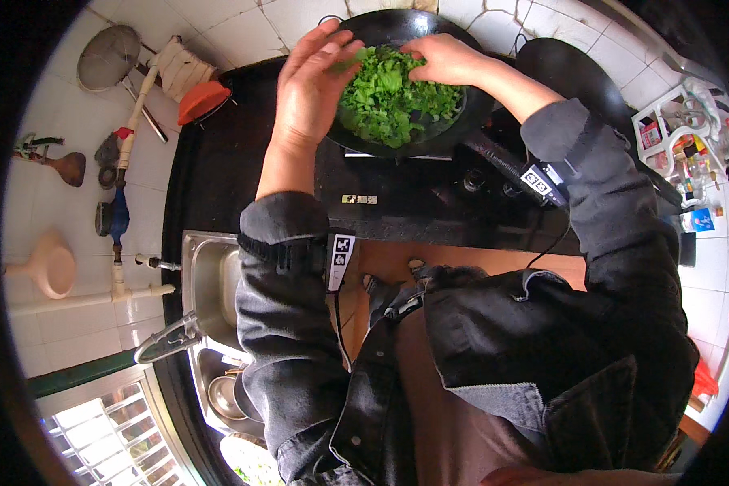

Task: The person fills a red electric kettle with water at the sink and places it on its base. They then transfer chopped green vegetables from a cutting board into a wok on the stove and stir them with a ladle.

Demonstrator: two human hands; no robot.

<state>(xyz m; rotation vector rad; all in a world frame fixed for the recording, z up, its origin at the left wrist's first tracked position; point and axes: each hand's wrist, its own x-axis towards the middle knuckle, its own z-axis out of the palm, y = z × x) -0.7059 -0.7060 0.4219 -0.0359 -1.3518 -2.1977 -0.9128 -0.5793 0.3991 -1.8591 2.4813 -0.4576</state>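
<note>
A black wok (376, 27) sits on the stove at the back of the counter, with a heap of chopped leafy greens (395, 100) in it. My left hand (316, 85) is raised at the wok's left side, its fingers apart beside the greens and nothing seen in the palm. From the right, my right hand (446, 59) reaches over the wok. Its thumb and fingers close around some of the leaves at the top of the heap. The fingertips are partly hidden among the greens.
Right of the wok, a second dark pan (568, 73) leans by the tiled wall. A white rack (650, 149) with jars hangs farther right. Left are a steel sink (191, 261), a faucet (170, 340), pipes (136, 109) and a hanging strainer (109, 58). A metal bowl (223, 398) sits in the second basin.
</note>
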